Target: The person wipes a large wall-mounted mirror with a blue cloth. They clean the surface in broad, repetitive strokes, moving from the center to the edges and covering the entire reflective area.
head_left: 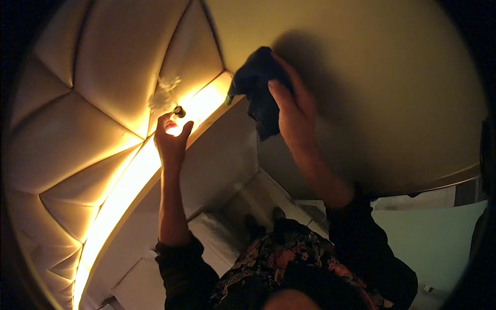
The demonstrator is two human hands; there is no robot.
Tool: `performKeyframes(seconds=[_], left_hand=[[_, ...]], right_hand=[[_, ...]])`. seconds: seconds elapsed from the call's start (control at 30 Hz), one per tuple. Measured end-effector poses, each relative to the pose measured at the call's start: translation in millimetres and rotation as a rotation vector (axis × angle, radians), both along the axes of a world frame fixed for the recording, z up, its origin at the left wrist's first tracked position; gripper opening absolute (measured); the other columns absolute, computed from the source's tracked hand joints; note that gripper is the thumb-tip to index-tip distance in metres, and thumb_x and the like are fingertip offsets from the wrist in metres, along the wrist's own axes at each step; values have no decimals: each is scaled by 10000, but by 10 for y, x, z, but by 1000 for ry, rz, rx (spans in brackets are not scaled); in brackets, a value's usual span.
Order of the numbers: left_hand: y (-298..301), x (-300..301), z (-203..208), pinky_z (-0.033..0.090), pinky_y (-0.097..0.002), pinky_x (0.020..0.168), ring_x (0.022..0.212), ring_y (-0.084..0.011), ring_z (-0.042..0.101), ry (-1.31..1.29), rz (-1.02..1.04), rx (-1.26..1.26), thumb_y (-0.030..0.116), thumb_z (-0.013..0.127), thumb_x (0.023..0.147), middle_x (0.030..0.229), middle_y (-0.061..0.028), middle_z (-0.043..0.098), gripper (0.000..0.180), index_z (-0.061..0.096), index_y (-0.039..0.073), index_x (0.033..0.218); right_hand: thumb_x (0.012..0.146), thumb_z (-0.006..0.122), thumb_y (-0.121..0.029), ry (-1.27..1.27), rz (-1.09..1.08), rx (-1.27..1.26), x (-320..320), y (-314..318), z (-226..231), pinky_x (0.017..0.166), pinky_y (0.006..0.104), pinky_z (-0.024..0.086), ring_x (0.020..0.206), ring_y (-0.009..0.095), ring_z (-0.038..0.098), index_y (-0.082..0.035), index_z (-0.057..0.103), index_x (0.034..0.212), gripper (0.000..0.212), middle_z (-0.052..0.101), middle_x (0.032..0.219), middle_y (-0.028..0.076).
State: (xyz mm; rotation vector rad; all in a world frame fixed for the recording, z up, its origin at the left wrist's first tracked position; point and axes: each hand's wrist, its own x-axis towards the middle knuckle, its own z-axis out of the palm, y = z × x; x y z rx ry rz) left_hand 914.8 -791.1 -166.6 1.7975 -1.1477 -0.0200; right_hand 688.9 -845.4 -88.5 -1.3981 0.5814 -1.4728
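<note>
My right hand (298,111) is raised against the wall, fingers and thumb closed on a crumpled dark blue cloth (263,93). The cloth hangs down to the left of the hand. Over the brightly lit ledge, my left hand (173,142) curls round a small decoration with a dark round collar (179,111) and a white fluffy tuft (164,95). Glare and the fingers hide the lower part of the decoration, where a reddish glow shows.
A padded, quilted panel (62,139) rises on the left behind the glowing ledge (129,181). The plain wall (392,93) fills the right. Below are white surfaces (212,237), my dark shoes (279,213) and a pale green surface (429,243) at lower right.
</note>
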Motion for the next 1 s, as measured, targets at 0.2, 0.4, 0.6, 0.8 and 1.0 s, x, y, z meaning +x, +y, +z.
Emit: performKeyframes(seconds=[0.2, 0.4, 0.6, 0.8, 1.0], left_hand=[[750, 387, 132, 451, -349, 728, 974, -262, 545, -32, 41, 164, 306, 723, 663, 1058, -163, 572, 561, 513, 12, 1093], [942, 504, 140, 434, -347, 730, 889, -245, 548, 1, 103, 141, 279, 733, 644, 965, -142, 586, 545, 529, -4, 1062], [1036, 450, 175, 429, -349, 725, 901, -244, 545, -12, 108, 71, 287, 731, 647, 986, -131, 585, 543, 527, 2, 1062], [1011, 357, 217, 437, -370, 772, 964, -266, 542, -2, 97, 94, 282, 714, 679, 1058, -160, 570, 599, 469, 22, 1160], [1001, 349, 209, 435, -352, 752, 983, -244, 534, -41, 125, 97, 225, 704, 688, 1090, -131, 565, 556, 479, 59, 1168]], right_hand=[[725, 560, 5, 384, -73, -614, 411, -399, -96, 812, 286, 433, 919, 210, 542, -62, 511, 1131, 415, 564, 1030, 89], [633, 645, -23, 1045, -351, -1020, 567, -946, -582, 755, 426, 432, 985, 308, 498, -43, 474, 1152, 546, 485, 1112, 169], [627, 682, -75, 930, -216, -870, 527, -544, -417, 765, 402, 440, 956, 300, 504, -72, 432, 1211, 635, 491, 1089, 158], [643, 679, -241, 1087, -5, -801, 649, -439, -445, 796, 423, 402, 953, 331, 485, -70, 419, 1223, 659, 500, 1039, 150], [667, 622, -388, 1041, -153, -926, 858, -338, -664, 749, 437, 369, 897, 301, 480, -116, 500, 1130, 551, 498, 941, 139]])
